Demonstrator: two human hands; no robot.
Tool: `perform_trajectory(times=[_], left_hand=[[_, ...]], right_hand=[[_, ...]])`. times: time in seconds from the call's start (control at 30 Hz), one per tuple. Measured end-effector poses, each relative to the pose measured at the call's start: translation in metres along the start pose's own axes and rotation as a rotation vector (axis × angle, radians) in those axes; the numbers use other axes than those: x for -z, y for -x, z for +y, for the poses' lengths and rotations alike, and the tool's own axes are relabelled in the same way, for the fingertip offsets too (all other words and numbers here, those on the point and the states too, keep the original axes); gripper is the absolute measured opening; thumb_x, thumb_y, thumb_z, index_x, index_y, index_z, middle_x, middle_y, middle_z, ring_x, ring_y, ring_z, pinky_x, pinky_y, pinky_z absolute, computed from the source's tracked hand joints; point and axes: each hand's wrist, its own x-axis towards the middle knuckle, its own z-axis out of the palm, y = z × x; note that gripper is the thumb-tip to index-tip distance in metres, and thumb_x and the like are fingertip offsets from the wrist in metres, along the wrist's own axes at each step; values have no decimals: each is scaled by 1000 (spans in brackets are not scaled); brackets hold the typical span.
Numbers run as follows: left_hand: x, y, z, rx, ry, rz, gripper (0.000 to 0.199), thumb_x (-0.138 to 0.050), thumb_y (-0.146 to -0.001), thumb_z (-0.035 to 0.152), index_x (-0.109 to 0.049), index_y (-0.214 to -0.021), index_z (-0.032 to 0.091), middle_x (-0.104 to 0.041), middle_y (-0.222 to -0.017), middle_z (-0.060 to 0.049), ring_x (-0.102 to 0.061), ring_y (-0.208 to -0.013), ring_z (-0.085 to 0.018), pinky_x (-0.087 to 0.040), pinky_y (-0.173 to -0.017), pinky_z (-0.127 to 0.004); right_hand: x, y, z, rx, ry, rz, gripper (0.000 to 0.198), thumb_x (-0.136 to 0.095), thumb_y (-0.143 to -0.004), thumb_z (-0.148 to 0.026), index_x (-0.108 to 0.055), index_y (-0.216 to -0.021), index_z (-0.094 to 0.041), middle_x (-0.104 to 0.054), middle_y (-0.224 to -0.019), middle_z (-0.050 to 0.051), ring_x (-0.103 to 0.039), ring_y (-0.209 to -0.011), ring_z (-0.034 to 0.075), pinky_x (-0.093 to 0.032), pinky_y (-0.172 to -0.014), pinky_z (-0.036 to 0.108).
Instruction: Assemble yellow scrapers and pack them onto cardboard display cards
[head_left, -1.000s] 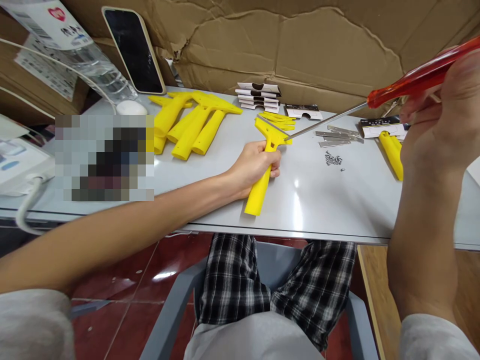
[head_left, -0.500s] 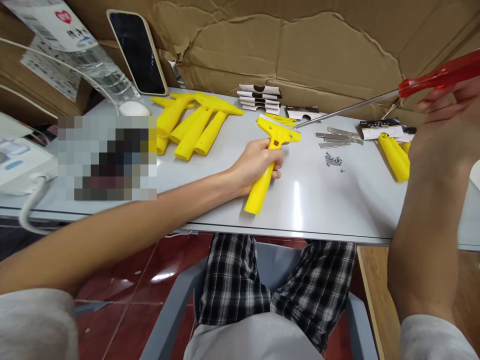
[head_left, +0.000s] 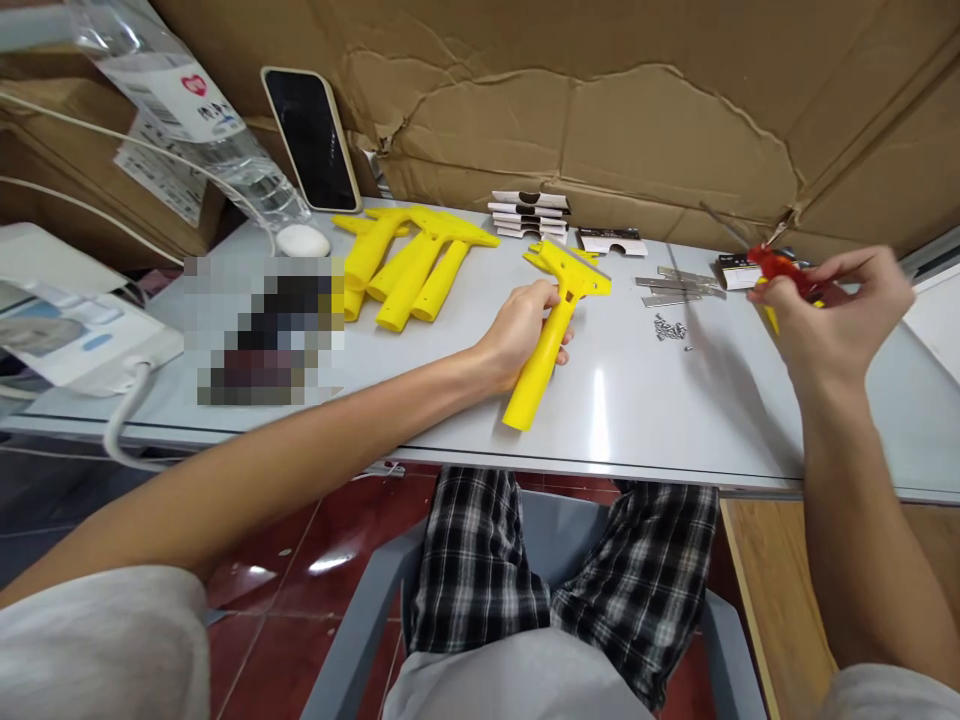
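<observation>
Scraper (head_left: 546,355), yellow and long-handled, is being held over the desk (head_left: 675,420) by the left hand (head_left: 517,335), whose grip is being kept closed round the handle from beneath, fingertips showing on the far side; whether the butt is touching the desk cannot be told. Its long axis is running from seven o'clock at the hollow end to one o'clock at the broad head. From the right hand (head_left: 840,310) it is lying at nine o'clock, well apart. Between the two hands, small screws (head_left: 667,328) are lying heaped at three o'clock from the handle, with metal strips (head_left: 675,287) at twelve o'clock from the heap. In the right grip a red screwdriver (head_left: 776,268) is being pinched between thumb and fingers, its blurred shaft being aimed towards ten o'clock. The left forearm is being extended from eight o'clock, the right from five.
</observation>
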Motion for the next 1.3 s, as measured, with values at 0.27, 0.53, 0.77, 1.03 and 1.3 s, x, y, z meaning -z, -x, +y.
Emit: perform_trajectory(times=[0.27,0.53,0.77,1.03,1.3], left_hand=[[0,-8,-3,-80,-115,3,12,-61,-104,22,-59,-93,21,-62,-83,-1,-60,-61,-14,-52,-52,-27],[17,-27,-11,-213,-347,-54,15,-71,-105,17,-68,-119,19,-77,-92,-4,-71,-83,-17,-56,-77,-30],[21,-26,-12,-276,-399,-82,15,-84,-97,21,-73,-108,19,-80,-118,-8,-74,-106,-21,-61,-99,-36],[19,-28,-17,-195,-250,-1,79,-86,-97,16,-46,-164,30,-77,-117,-5,-76,-86,-17,-69,-89,-40],[27,-39,-19,-292,-514,-28,64,-92,-93,29,-63,-148,16,-77,-133,-14,-79,-99,-20,-67,-88,-36]], right_hand=[[21,44,18,-63,184,-244,26,-91,-79,-14,-66,-83,-12,-70,-100,7,-54,-90,3,-49,-85,22],[13,51,40,105,92,-401,31,-80,-92,-39,-76,-107,-13,-76,-117,9,-69,-105,12,-55,-104,29],[14,55,41,234,220,-326,40,-75,-97,-54,-77,-109,-16,-75,-120,12,-63,-119,18,-48,-118,36],[26,114,-81,885,-68,-253,32,-74,-102,-38,-76,-130,-21,-71,-132,8,-61,-116,11,-49,-101,28],[-1,116,-110,1167,-141,-392,38,-72,-104,-30,-78,-140,-36,-63,-158,0,-49,-130,16,-42,-105,28]])
